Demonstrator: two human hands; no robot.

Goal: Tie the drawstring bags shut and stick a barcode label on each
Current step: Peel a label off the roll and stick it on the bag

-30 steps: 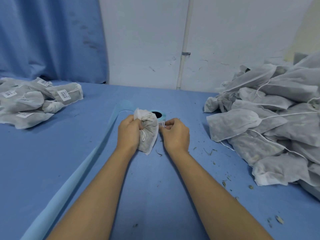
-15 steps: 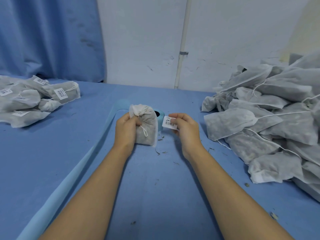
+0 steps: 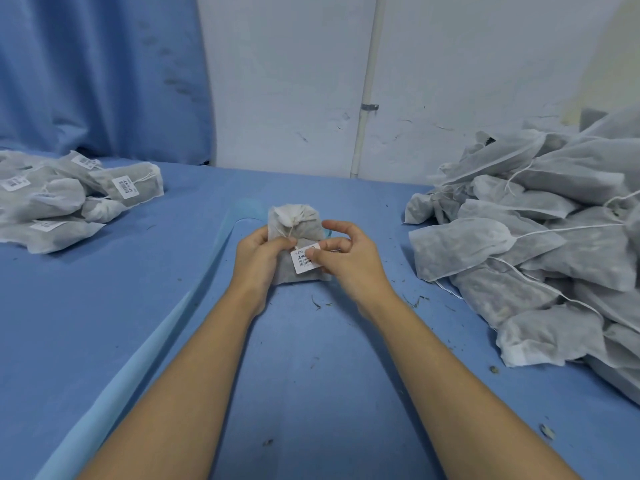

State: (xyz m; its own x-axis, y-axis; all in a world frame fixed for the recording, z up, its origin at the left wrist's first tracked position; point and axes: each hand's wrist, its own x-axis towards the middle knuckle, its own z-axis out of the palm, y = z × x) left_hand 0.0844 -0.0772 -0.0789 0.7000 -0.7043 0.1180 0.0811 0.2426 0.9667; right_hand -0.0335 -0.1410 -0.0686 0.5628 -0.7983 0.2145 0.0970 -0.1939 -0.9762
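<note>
A small grey drawstring bag (image 3: 298, 223) with its neck tied stands upright at the table's centre. My left hand (image 3: 259, 258) grips its left side. My right hand (image 3: 346, 261) presses a white barcode label (image 3: 304, 262) against the bag's front with the thumb, the other fingers spread. The label roll behind the bag is almost fully hidden.
A large heap of unlabelled grey bags (image 3: 540, 244) with loose strings fills the right side. A smaller pile of labelled bags (image 3: 69, 202) lies at the far left. A pale blue strip (image 3: 145, 358) runs diagonally across the blue table (image 3: 311, 393), which carries scattered dried bits.
My right hand pulled a label away from the roll, then brought it leftwards onto the bag's front. My left hand turned the bag upright and holds it steady.
</note>
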